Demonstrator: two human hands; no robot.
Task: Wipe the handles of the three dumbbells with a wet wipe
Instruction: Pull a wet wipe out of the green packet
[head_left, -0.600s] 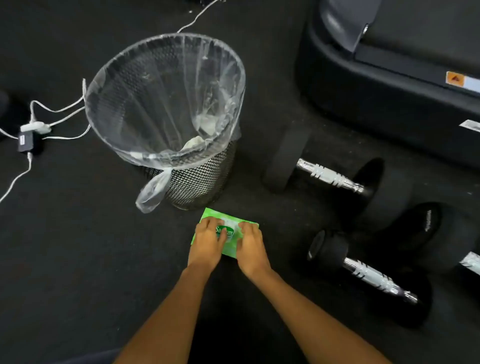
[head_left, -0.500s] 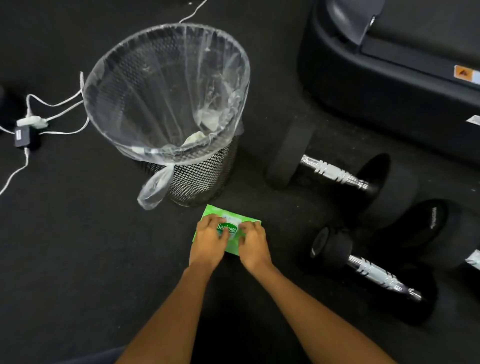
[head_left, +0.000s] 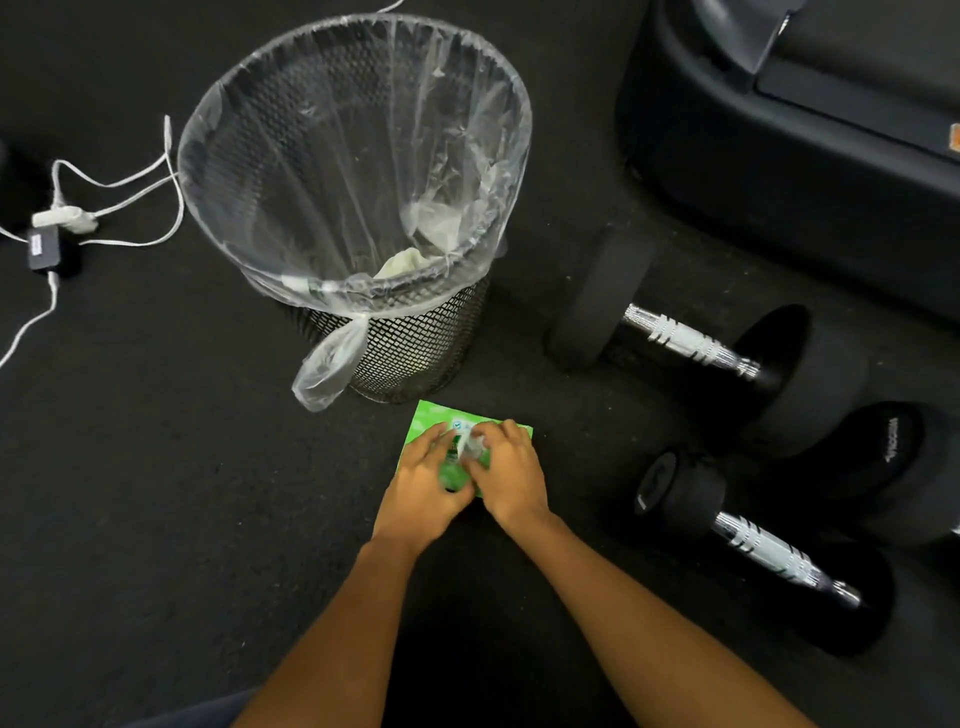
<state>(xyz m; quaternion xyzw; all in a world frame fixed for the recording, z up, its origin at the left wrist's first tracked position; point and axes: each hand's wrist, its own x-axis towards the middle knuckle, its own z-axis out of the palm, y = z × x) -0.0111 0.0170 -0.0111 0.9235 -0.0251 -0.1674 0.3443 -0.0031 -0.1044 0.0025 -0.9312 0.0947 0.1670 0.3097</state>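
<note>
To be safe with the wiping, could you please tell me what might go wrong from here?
The wet wipe pack lies loose on the floor under the left hand and right hand; a tug at its opening could lift it or drag out several wipes. The mesh bin stands just beyond it, so a jerk forward might knock it. The nearest dumbbell lies free and may roll once its handle is rubbed.
</note>
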